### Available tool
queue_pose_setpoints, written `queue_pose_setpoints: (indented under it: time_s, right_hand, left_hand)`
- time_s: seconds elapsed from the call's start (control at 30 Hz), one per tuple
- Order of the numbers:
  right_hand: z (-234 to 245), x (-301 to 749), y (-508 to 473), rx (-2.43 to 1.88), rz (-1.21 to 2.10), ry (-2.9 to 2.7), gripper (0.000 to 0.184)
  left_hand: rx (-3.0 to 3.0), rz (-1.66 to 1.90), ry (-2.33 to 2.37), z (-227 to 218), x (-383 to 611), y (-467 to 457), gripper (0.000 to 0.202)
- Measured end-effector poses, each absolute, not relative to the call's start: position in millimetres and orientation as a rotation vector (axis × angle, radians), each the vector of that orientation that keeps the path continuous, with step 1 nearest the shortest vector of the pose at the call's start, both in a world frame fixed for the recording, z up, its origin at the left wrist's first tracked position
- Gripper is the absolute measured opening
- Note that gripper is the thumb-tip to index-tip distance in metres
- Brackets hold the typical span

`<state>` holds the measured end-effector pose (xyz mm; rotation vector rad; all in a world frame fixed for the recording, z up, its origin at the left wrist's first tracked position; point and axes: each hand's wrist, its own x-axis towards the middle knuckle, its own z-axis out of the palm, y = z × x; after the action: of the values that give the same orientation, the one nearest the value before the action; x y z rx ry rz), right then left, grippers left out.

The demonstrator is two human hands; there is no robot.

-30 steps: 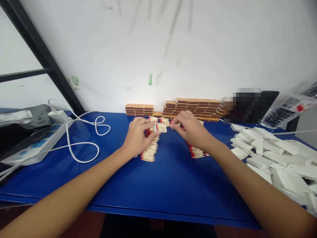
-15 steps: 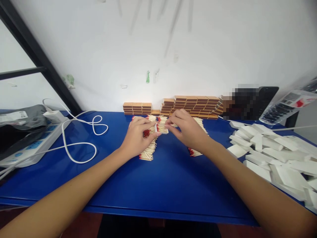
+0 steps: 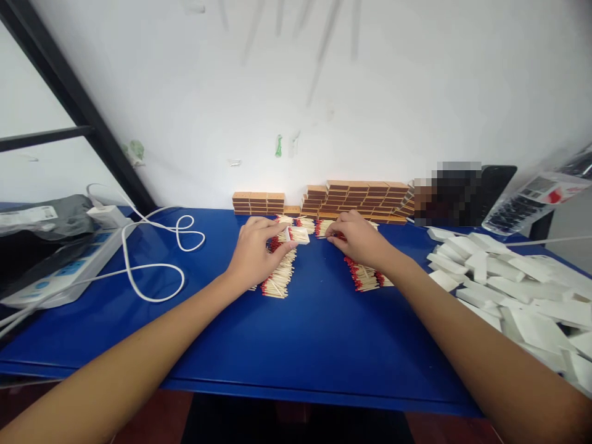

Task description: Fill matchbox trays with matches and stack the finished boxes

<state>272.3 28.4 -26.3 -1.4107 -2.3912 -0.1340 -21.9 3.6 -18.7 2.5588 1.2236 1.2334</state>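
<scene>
My left hand [image 3: 257,251] is closed on a small white matchbox tray [image 3: 296,235] partly filled with matches, held just above the blue table [image 3: 296,333]. Under this hand lies a pile of red-tipped matches [image 3: 279,279]. My right hand [image 3: 359,238] rests fingers-down on a second pile of matches [image 3: 365,276], its fingertips pinching into the sticks near the back. What the fingers hold is hidden.
Stacks of brown matchbox sleeves [image 3: 356,200] line the wall. A heap of white box trays [image 3: 513,290] fills the right side. A white power strip [image 3: 60,265] and looped cable [image 3: 152,265] lie at the left. A black object and a plastic bag [image 3: 536,200] sit far right.
My right hand has drawn away from the tray, to the right, onto the right match pile. My left hand still holds the tray in about the same spot.
</scene>
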Motion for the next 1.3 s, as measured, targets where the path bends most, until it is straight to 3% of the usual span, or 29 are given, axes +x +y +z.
queue_pose_setpoints:
  time_s: [0.9, 1.3]
  right_hand:
    - [-26.0, 267.3, 26.8, -1.405, -0.067, -2.409, 0.020]
    - [-3.9, 222.5, -11.6, -1.050, -0.022, -2.138, 0.011]
  left_hand:
    - [2.562, 1.176, 1.209, -20.5, -22.7, 4.4, 0.040]
    - [2.579, 1.194, 1.135, -19.6, -21.5, 0.6, 0.037]
